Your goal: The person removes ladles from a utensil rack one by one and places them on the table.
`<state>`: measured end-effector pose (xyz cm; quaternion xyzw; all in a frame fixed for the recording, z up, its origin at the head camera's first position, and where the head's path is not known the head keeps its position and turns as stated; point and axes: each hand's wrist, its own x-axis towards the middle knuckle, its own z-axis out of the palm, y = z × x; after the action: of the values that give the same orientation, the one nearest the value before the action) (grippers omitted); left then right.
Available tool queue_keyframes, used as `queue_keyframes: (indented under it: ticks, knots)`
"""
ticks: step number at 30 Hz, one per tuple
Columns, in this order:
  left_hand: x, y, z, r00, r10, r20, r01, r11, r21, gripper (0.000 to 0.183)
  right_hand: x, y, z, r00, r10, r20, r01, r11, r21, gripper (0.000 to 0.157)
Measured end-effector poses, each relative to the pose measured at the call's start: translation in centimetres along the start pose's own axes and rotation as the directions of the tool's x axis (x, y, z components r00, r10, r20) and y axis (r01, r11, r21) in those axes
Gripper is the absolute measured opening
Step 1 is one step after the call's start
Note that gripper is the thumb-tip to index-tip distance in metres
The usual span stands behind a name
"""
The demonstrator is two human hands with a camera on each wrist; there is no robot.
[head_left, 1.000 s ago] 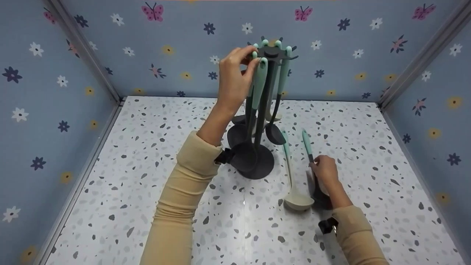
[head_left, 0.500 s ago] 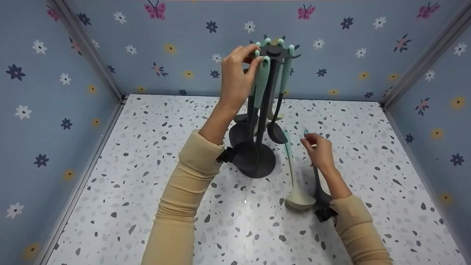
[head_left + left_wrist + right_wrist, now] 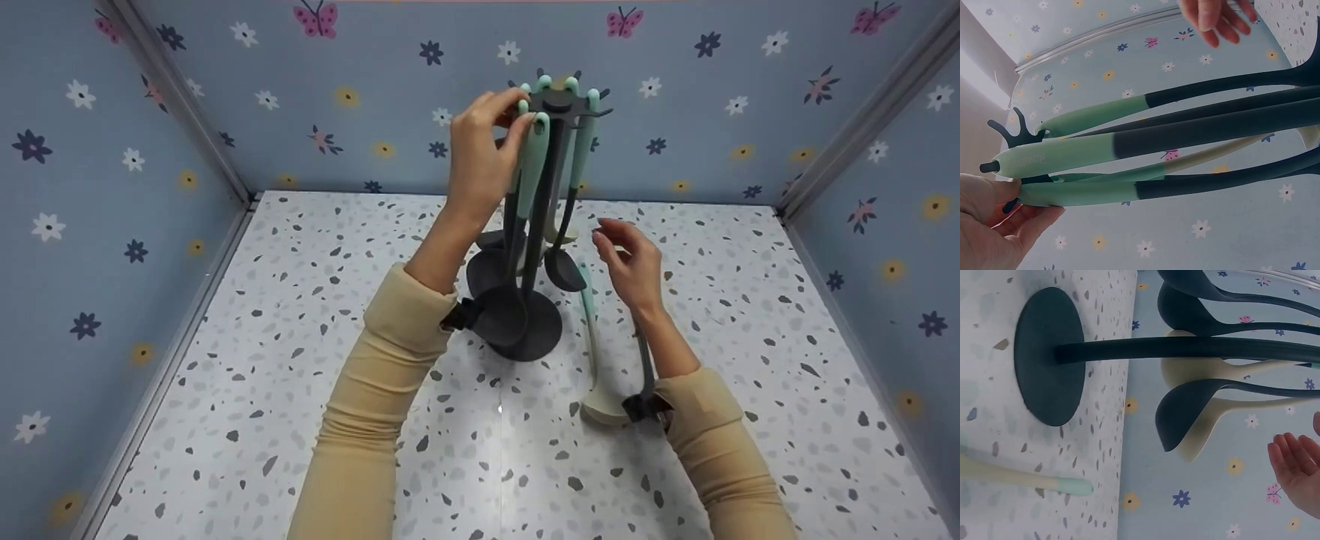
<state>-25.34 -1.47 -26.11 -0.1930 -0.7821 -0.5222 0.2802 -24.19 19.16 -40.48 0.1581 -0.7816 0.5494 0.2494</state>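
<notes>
A black utensil stand (image 3: 544,322) holds several hanging ladles and spoons with mint-green handles. My left hand (image 3: 480,157) is at its top, thumb and fingers pinching the green handle end of a black utensil (image 3: 1089,193) beside a hook. In front of it hangs a black ladle (image 3: 501,319) with its handle on another hook. My right hand (image 3: 634,270), its fingers loosely curved and holding nothing, is raised to the right of the stand. Below it on the table lie a cream ladle (image 3: 600,405) and a black utensil (image 3: 645,364), whose handle is hidden behind that hand.
A speckled white table (image 3: 315,420) is walled by blue panels (image 3: 360,90) with flowers and butterflies. A black ladle (image 3: 1185,410) and a cream ladle (image 3: 1204,427) hang on the stand's right side, near my right hand.
My right hand has left the shaft of the black utensil on the table and moved up and slightly left, towards the stand. The left hand keeps its place at the hooks.
</notes>
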Motion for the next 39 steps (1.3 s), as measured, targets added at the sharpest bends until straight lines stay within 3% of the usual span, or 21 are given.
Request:
queue_keyframes:
  ticks: [4, 11, 23, 28, 39]
  knots:
    - [0.0, 0.1, 0.0, 1.000, -0.007, 0.001, 0.007, 1.000, -0.001, 0.021, 0.7, -1.6, 0.7, 0.999, -0.036, 0.003, 0.036, 0.999, 0.014, 0.025]
    - [0.0, -0.1, 0.0, 1.000, 0.016, 0.000, -0.016, 1.000, 0.014, 0.022, 1.6, -1.8, 1.5, 0.997, -0.043, 0.057, 0.038, 0.995, 0.095, 0.029]
    - [0.0, -0.2, 0.0, 1.000, 0.015, -0.002, -0.015, 1.000, 0.008, 0.022, 2.7, -1.3, 2.5, 0.996, 0.016, 0.088, -0.038, 0.968, 0.248, 0.027]
    - [0.0, -0.3, 0.0, 1.000, 0.008, -0.006, -0.008, 1.000, 0.006, 0.022, 3.0, -0.3, 3.0, 0.995, -0.020, 0.101, -0.009, 0.959, 0.283, 0.022]
    - [0.0, -0.3, 0.0, 1.000, 0.025, -0.003, -0.025, 0.999, 0.034, 0.022, 2.9, 1.4, 3.5, 0.995, -0.095, 0.034, 0.080, 0.946, 0.314, 0.017]
